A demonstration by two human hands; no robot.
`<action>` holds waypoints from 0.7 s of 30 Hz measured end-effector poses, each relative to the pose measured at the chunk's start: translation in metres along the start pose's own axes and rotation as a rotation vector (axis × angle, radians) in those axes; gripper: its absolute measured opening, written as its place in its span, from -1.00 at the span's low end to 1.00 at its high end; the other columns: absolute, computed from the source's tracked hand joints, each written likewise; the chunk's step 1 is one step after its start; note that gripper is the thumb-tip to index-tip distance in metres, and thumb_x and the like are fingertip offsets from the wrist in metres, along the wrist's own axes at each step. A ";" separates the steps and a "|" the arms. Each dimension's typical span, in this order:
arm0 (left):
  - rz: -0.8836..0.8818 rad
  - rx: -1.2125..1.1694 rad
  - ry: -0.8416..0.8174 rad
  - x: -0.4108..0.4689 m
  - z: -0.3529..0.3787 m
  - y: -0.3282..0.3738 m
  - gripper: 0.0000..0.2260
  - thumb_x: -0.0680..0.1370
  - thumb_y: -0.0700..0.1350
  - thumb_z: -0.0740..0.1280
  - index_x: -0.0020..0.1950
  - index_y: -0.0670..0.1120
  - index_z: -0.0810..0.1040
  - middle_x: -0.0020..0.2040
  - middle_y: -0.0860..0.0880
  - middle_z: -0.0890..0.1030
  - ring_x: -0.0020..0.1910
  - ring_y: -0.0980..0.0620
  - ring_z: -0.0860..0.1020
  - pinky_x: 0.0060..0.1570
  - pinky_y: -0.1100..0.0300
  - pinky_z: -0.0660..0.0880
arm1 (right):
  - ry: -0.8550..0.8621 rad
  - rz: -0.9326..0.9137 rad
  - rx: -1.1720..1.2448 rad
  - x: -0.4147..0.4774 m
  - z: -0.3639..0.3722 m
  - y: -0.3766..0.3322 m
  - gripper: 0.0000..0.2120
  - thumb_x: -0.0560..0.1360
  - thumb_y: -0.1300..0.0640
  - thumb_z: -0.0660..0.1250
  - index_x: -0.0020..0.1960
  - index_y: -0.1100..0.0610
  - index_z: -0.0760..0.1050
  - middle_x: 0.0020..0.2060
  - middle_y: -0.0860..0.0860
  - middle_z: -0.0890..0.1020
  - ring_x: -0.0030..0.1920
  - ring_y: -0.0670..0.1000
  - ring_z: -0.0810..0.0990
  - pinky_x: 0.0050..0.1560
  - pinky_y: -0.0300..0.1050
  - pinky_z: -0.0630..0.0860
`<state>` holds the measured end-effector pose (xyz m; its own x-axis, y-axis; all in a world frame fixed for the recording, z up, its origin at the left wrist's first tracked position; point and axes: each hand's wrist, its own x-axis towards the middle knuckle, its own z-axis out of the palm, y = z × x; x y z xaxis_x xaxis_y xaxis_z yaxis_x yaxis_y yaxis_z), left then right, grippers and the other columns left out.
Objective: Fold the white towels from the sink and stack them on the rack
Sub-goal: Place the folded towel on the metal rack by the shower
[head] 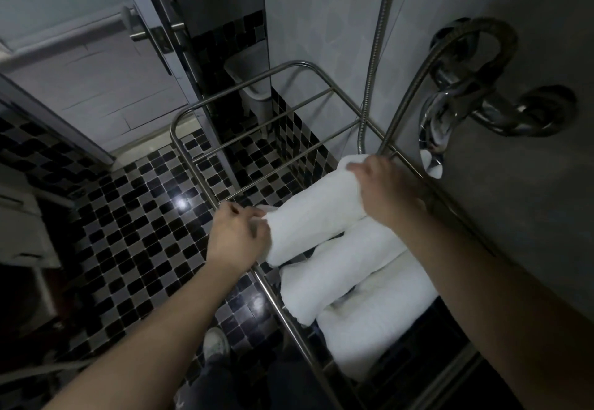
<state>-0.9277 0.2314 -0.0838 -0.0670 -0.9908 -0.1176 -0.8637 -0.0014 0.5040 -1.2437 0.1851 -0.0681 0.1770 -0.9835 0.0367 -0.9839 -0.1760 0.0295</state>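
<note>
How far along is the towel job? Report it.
Done: a near towel and a middle towel lie folded on the rack. In hand: the left hand and right hand grip the ends of a third towel, just beyond them. Left: letting go; the sink is out of view, so I cannot tell whether more towels remain.

Your bare left forearm (154,323) reached up from the lower left corner, and your bare right forearm (475,268) came in from the lower right edge, both stretched forward and down. Your left hand (238,236) showed its back, wrist straight, fingers curled and pinching the near end of the folded white terry towel (308,217). Your right hand (382,188) was further out, back up, fingers bent over that towel's far end, the thumb hidden. The two hands were apart, one at each end.
</note>
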 end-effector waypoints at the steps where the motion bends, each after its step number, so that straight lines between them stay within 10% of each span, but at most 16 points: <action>1: 0.035 0.021 -0.002 0.001 0.003 0.007 -0.54 0.54 0.30 0.14 0.32 0.11 0.50 0.12 0.06 0.33 0.09 0.06 0.44 0.07 0.10 0.58 | -0.039 -0.139 -0.045 0.002 0.000 -0.007 -0.24 0.37 0.22 0.45 0.48 -0.10 0.26 0.31 0.08 0.45 0.26 0.15 0.44 0.19 0.12 0.44; 6: 0.153 0.281 -0.246 0.012 0.027 0.043 -0.18 0.40 0.39 0.30 0.56 0.10 0.12 0.24 -0.06 0.49 0.22 -0.12 0.51 0.21 -0.13 0.47 | -0.319 -0.390 -0.052 0.023 0.007 -0.025 -0.20 0.34 0.07 0.51 0.50 -0.12 0.24 0.43 -0.05 0.42 0.42 0.07 0.34 0.30 0.16 0.27; 12: 0.068 0.320 -0.255 0.009 0.039 0.031 -0.57 0.50 -0.05 0.34 0.31 0.01 0.27 -0.14 0.02 0.54 -0.26 -0.02 0.55 -0.36 0.10 0.52 | -0.292 -0.429 0.027 0.048 0.017 -0.012 -0.60 0.36 0.00 0.48 0.16 0.00 0.49 0.00 -0.01 0.59 0.02 0.08 0.56 0.05 -0.02 0.38; 21: 0.074 0.335 -0.284 0.020 0.043 0.028 -0.66 0.54 -0.05 0.33 0.28 -0.09 0.38 -0.05 -0.09 0.60 -0.20 -0.07 0.52 -0.23 0.08 0.54 | -0.377 -0.338 0.009 0.064 0.028 0.021 -0.62 0.44 0.10 0.39 0.26 0.04 0.53 -0.07 0.07 0.58 -0.05 0.11 0.57 -0.14 -0.11 0.43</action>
<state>-0.9744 0.2177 -0.1088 -0.2290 -0.9100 -0.3455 -0.9625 0.1586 0.2201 -1.2542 0.1174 -0.0927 0.4670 -0.8176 -0.3368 -0.8733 -0.4861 -0.0309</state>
